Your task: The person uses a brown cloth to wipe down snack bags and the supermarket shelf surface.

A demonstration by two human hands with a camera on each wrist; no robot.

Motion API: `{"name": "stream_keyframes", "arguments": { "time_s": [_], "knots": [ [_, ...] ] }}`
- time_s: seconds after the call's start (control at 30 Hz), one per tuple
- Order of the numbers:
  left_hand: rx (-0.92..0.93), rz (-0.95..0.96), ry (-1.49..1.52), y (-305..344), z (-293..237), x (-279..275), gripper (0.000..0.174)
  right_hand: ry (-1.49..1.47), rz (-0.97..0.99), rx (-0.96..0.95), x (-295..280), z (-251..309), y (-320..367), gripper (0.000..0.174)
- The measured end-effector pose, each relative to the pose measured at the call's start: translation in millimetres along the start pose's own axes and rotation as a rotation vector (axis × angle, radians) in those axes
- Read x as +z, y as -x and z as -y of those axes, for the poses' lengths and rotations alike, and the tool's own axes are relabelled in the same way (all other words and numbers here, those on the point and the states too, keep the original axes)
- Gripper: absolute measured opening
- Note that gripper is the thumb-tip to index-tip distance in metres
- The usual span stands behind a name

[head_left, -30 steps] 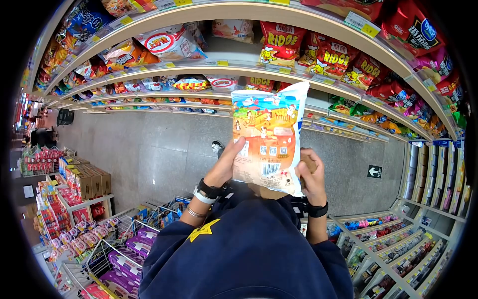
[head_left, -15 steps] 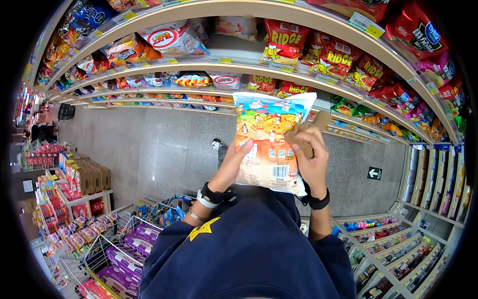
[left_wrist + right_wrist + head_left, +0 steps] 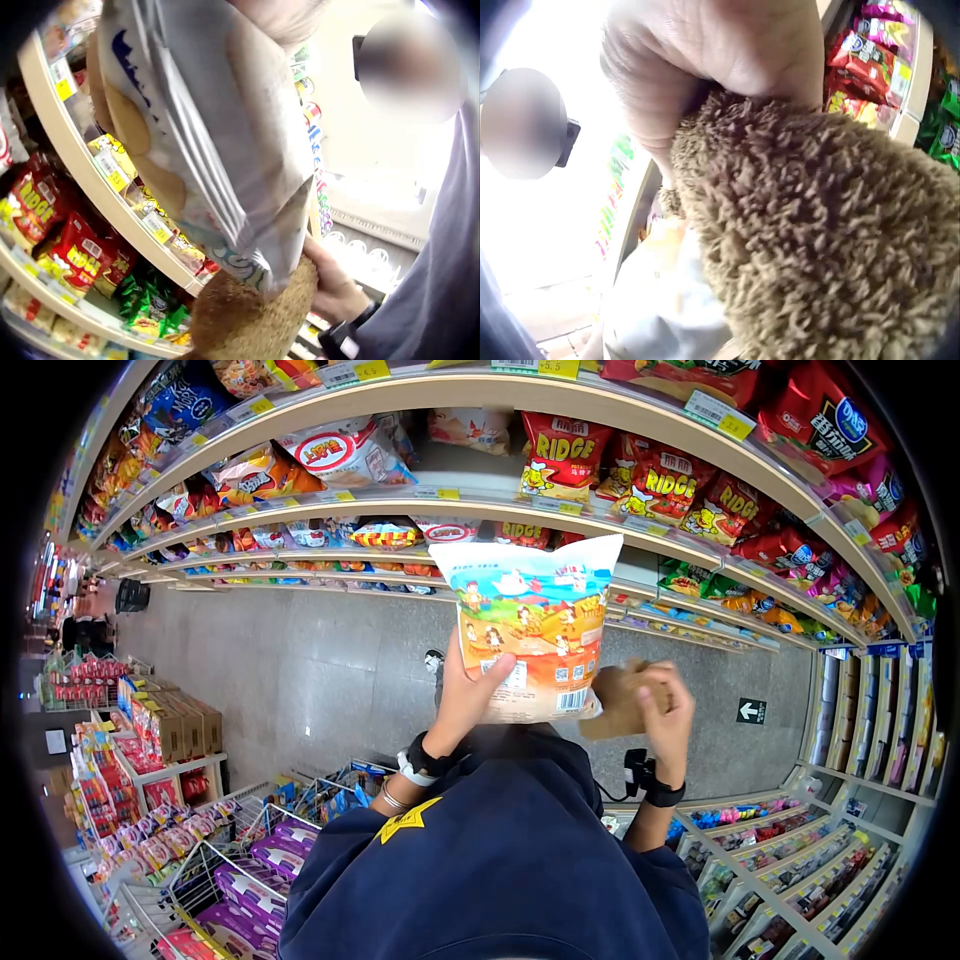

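Observation:
A printed snack bag (image 3: 530, 610), with a cartoon farm scene and a barcode, is held up in front of the body. My left hand (image 3: 468, 690) grips its left side, thumb across the printed face and the other fingers behind, largely hidden. At the bag's lower right, my right hand (image 3: 668, 715) pinches a brown shaggy cloth (image 3: 618, 705). In the right wrist view the cloth's fuzzy pile (image 3: 817, 240) fills much of the picture beneath the hand. The left wrist view shows the bag's side seam (image 3: 202, 150), with the cloth (image 3: 262, 322) right at its end.
Shelves ahead carry many snack bags, among them red RIDGE bags (image 3: 565, 455). A wire rack with purple packs (image 3: 250, 895) stands at the lower left, cartons (image 3: 180, 720) farther left. Racks of small goods (image 3: 790, 860) stand at the lower right. Grey floor (image 3: 300, 650) lies between.
The cloth went from behind the bag's right edge onto its printed face, then off to the lower right with my right hand. The bag has shifted slightly left and its lower end tipped away.

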State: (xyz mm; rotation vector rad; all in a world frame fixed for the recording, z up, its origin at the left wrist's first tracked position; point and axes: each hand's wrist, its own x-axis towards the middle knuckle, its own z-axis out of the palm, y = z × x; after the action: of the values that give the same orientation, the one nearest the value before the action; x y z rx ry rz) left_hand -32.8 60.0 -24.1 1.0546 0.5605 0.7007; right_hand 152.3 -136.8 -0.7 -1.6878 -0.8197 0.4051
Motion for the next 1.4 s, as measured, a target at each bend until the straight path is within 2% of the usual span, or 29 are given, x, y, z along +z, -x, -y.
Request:
{"name": "stream_keyframes", "arguments": {
  "time_s": [0.07, 0.1, 0.17, 0.3, 0.33, 0.47, 0.5, 0.53, 0.6, 0.63, 0.77, 0.93, 0.97, 1.03, 1.13, 1.23, 1.33, 1.4],
  "knots": [
    [0.101, 0.019, -0.129, 1, -1, 0, 0.063, 0.05, -0.232, 0.032, -13, 9, -6, 0.014],
    [0.102, 0.02, -0.077, 1, -3, 3, 0.068, 0.058, -0.315, 0.007, -14, 15, -8, 0.014],
    [0.144, 0.049, -0.188, 2, -3, 2, 0.073, 0.075, -0.482, -0.039, -18, 30, -13, 0.014],
    [0.257, 0.047, -0.459, 3, -2, 4, 0.083, 0.343, -0.478, -0.298, 12, 74, -21, 0.018],
    [0.287, 0.046, -0.518, 4, -1, 6, 0.085, 0.343, -0.455, -0.292, 27, 87, -22, 0.024],
    [0.425, 0.065, -0.814, 7, -11, 17, 0.085, 0.358, -0.261, -0.458, 78, 112, -28, 0.038],
    [0.5, 0.023, -0.829, 5, 0, 13, 0.082, 0.378, -0.2, -0.464, 87, 114, -28, 0.038],
    [0.48, 0.002, -0.802, 5, 6, 9, 0.082, 0.398, -0.138, -0.472, 93, 113, -28, 0.038],
    [0.44, -0.045, -0.748, 8, 8, 0, 0.08, 0.332, -0.16, -0.438, 89, 104, -31, 0.037],
    [0.484, -0.036, -0.723, 9, 6, -5, 0.08, 0.298, -0.169, -0.42, 85, 98, -34, 0.037],
    [0.532, -0.002, -0.781, 14, 1, -16, 0.077, 0.372, -0.286, -0.346, 60, 65, -48, 0.033],
    [0.42, -0.015, -0.771, 19, 9, -10, 0.077, 0.325, -0.3, -0.266, 70, 73, -39, 0.03],
    [0.407, -0.013, -0.785, 17, 12, -8, 0.077, 0.348, -0.246, -0.298, 78, 82, -35, 0.031],
    [0.421, -0.001, -0.822, 13, 13, -1, 0.074, 0.217, -0.161, -0.298, 99, 90, -23, 0.035],
    [0.416, 0.029, -0.807, 7, 19, -2, 0.068, 0.178, -0.129, -0.382, 119, 101, -18, 0.034],
    [0.38, 0.059, -0.786, 6, 22, -4, 0.068, 0.267, -0.123, -0.387, 120, 104, -19, 0.035],
    [0.439, 0.048, -0.897, 7, 11, 4, 0.069, 0.389, -0.154, -0.459, 106, 85, -24, 0.039],
    [0.373, 0.008, -0.821, 12, 6, 11, 0.072, 0.351, -0.232, -0.39, 93, 76, -31, 0.038]
  ]
}}
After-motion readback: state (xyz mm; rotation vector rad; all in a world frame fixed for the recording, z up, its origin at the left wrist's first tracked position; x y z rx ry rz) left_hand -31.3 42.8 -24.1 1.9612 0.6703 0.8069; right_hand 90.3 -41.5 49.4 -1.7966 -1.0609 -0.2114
